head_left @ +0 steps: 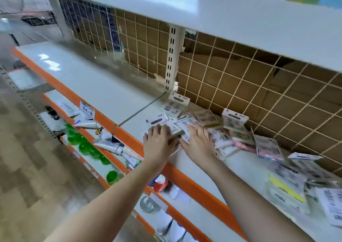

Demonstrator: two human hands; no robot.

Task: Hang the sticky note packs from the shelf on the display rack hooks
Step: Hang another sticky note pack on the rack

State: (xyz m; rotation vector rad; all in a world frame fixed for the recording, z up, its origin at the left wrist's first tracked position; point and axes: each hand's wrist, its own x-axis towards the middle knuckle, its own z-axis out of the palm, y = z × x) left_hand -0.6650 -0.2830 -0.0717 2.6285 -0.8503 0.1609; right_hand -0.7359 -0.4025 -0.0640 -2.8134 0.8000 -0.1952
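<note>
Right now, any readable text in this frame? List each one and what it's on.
"STICKY NOTE": header card of the sticky note pack lying flat on the shelf, just beyond the left hand.
Header cards of the packs leaning on the wire grid: too blurred.
Handwritten price tag on the orange shelf edge: illegible.
Barcode backs: too small.

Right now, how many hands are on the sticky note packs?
2: left hand and right hand rest side by side on the sticky note packs near the shelf front.
</note>
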